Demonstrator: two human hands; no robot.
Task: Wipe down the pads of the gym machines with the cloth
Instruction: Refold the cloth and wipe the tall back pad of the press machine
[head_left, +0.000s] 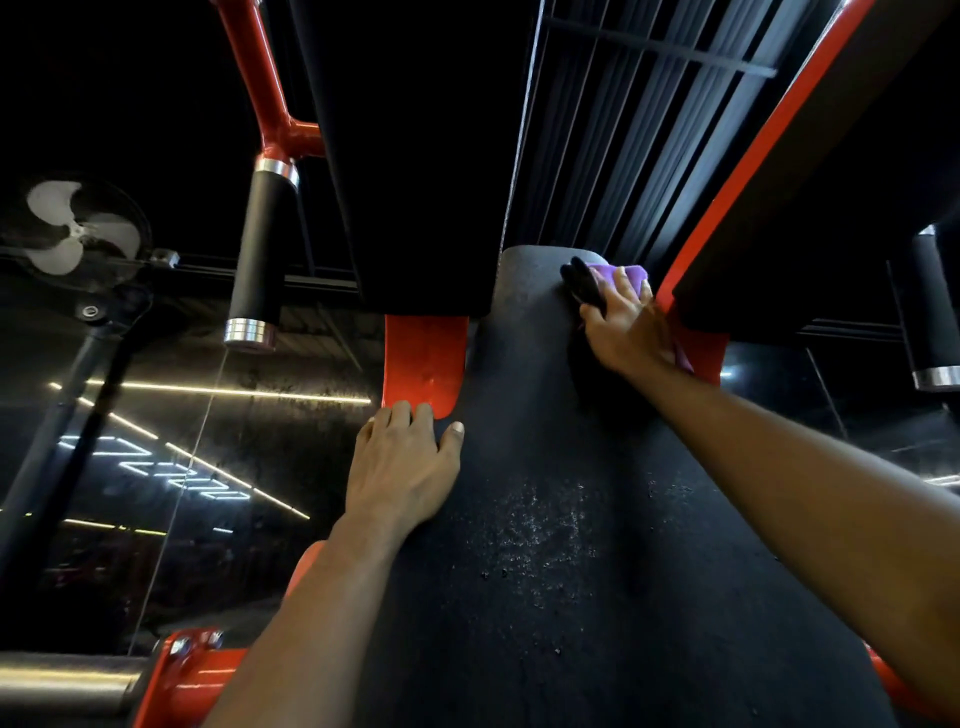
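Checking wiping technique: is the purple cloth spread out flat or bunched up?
Bunched, not spread: the cloth shows as thick purple folds under the right hand, which presses it on the pad.

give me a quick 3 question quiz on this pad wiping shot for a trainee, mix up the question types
1. True or false: the left hand holds the purple cloth.
2. Where on the black pad does the right hand press the cloth? A) near end B) far end C) left edge
3. Fill in: the left hand rests on the pad's edge just below a ___ bracket.

Key: 1 false; 2 B; 3 red
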